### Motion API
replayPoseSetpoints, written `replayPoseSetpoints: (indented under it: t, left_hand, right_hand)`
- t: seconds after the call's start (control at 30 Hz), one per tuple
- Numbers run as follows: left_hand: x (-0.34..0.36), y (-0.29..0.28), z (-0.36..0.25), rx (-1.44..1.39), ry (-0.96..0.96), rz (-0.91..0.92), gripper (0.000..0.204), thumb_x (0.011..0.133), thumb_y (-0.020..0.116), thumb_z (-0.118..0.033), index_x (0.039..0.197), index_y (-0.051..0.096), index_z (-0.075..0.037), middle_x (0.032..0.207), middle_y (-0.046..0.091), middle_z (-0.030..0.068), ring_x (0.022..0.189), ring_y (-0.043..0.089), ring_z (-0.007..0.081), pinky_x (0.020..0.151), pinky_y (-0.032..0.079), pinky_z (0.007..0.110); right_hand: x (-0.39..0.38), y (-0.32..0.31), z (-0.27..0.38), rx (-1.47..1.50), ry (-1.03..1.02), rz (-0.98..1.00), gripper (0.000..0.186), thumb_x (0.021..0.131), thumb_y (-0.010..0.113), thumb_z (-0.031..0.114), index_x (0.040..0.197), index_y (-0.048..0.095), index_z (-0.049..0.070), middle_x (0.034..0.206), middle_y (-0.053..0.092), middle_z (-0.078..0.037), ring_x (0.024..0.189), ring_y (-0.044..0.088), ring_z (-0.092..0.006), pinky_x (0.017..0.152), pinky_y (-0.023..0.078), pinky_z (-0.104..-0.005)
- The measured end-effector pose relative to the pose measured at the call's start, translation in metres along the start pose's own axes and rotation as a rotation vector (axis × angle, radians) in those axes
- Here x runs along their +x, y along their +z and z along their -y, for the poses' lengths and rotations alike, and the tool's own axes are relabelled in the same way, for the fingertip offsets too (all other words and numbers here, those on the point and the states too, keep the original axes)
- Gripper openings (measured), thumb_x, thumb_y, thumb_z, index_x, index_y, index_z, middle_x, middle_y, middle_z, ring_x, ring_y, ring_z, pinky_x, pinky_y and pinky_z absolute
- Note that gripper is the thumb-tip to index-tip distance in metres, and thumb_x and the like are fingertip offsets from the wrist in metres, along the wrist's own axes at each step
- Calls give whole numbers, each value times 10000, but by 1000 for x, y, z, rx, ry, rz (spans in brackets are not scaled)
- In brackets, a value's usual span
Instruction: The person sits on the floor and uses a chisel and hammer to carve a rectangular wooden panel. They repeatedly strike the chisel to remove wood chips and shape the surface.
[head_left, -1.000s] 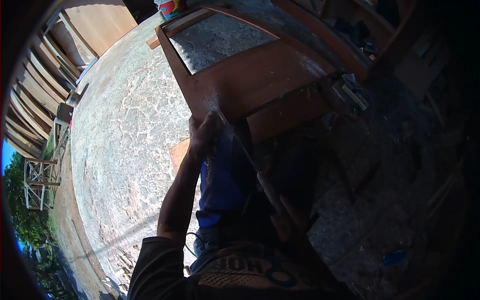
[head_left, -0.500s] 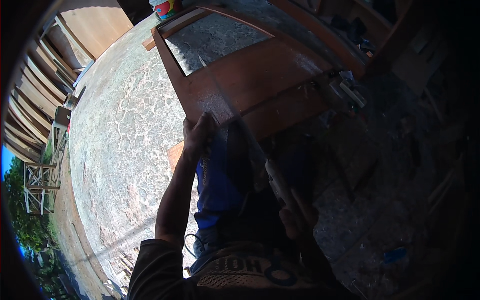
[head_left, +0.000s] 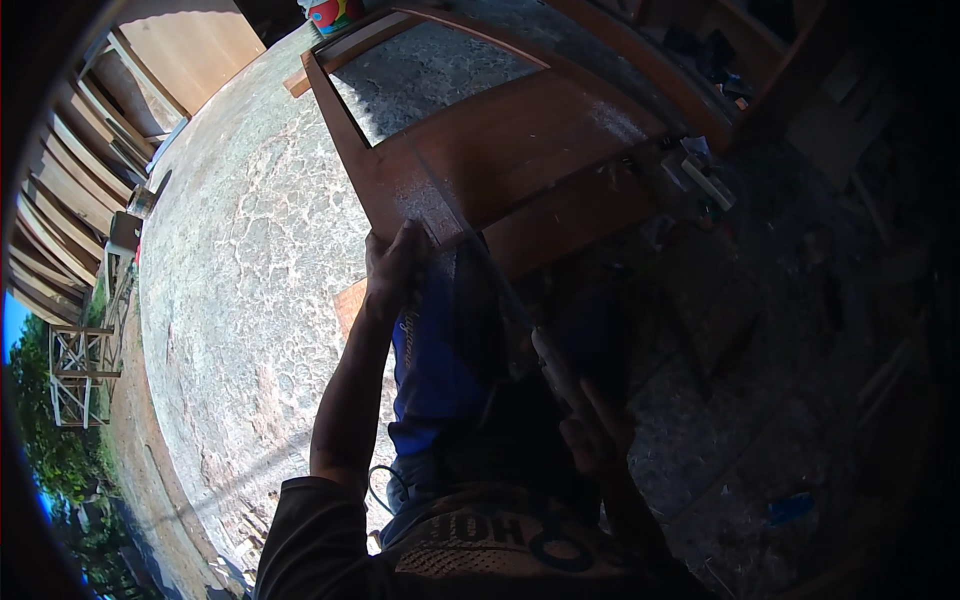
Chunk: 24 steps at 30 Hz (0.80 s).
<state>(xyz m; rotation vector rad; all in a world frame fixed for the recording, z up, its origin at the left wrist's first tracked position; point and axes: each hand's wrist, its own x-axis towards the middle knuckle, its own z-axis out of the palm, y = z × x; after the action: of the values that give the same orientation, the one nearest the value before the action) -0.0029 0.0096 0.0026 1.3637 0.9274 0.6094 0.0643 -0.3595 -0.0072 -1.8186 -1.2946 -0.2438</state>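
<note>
Beyond the left edge of the floor, many boards stand in a row. More to the right, near the far left corner of the panel, there is 1 bucket in bright colours. The panel is of brown wood, in front of the person, with 1 large opening in its far part. At its near left corner I see the left hand: the thumb presses on top and the fingers bend around the edge, so this corner is pinched; the fingertips are hidden. Just beyond the thumb lies pale dust. Next to it, the saw crosses the near edge, its blade pointing toward the opening; whether the teeth sit in a cut, I cannot tell. The right hand, in shadow, is closed around the saw's handle. Near the panel's right corner lies 1 pale block.
</note>
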Motion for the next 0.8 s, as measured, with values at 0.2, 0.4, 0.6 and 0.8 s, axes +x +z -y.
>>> replayPoseSetpoints:
  t: [0.2,0.4,0.6,0.8]
  left_hand:
    - [5,-2,6,9,41,3,390,999,602,-378,731,595,-95,557,522,0,405,477,106,335,347,269]
    - [5,0,10,8,90,30,392,1025,575,-383,722,586,-134,552,493,-32,415,459,84,355,323,248]
    - [6,-1,14,-35,133,44,386,1028,575,-366,721,576,-132,558,491,-34,427,460,78,383,323,239]
    - [7,-6,13,-86,126,97,376,1045,561,-339,731,567,-133,577,498,-38,435,452,69,404,326,237]
  right_hand:
    - [-15,-9,9,93,100,64,359,853,760,88,1172,667,-48,1221,686,-220,845,725,-294,661,558,-394]
    - [45,40,-5,-34,-151,-2,373,835,786,76,1162,664,-57,1296,641,-242,819,732,-293,624,571,-373]
    - [1,11,10,31,-27,-27,392,857,758,52,1223,653,-44,1225,675,-242,843,739,-290,639,581,-368]
    - [56,59,-13,276,78,45,561,853,775,96,1366,581,-20,1140,700,-250,876,746,-270,684,583,-355]
